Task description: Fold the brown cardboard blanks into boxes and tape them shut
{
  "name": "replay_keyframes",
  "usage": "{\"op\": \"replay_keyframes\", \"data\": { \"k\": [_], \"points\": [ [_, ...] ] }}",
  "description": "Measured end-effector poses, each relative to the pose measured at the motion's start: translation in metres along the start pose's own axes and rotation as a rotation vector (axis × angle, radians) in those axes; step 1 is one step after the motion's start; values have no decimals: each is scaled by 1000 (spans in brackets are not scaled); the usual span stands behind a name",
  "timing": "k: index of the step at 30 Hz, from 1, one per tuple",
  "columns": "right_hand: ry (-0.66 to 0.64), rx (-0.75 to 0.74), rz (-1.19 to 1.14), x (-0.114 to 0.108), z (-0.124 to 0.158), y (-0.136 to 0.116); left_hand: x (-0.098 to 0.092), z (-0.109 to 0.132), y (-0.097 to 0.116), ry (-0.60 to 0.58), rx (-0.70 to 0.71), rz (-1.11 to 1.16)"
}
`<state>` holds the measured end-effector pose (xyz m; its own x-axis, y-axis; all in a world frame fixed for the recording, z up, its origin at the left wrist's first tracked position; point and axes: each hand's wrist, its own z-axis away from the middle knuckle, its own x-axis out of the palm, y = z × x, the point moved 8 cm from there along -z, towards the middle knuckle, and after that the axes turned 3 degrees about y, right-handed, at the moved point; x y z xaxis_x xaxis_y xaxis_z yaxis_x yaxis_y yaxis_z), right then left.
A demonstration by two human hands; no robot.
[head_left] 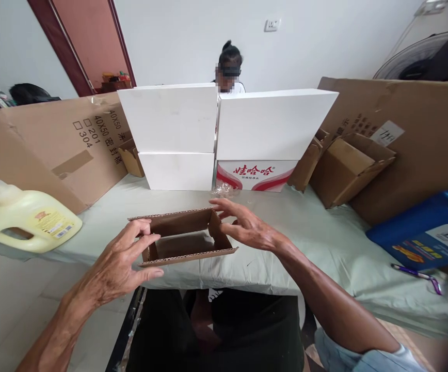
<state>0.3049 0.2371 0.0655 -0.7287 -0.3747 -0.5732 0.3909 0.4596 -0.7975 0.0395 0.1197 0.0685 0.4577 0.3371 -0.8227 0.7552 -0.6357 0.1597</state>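
A small brown cardboard box (187,258) stands near the table's front edge with its top open. Through it a pale surface like the tablecloth shows, so it seems to have no bottom. My left hand (121,258) grips its left end, fingers over the edge and thumb by the front left corner. At the right end, my right hand (247,225) holds the wall, its fingertips at the far corner. Just behind lies a crumpled piece of clear plastic (224,191).
White boxes (173,119) stand stacked at the back, hiding most of a person (229,72). Large cardboard panels (53,150) flank the table. On the left is a yellow jug (34,217); right, a blue container (425,232), purple pen (413,271) and small open carton (344,170).
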Motion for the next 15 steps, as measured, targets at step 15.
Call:
{"op": "replay_keyframes", "data": {
  "k": [15],
  "points": [
    [-224,-58,-334,21,43,22,-8,26,14,216,25,-188]
  ]
}}
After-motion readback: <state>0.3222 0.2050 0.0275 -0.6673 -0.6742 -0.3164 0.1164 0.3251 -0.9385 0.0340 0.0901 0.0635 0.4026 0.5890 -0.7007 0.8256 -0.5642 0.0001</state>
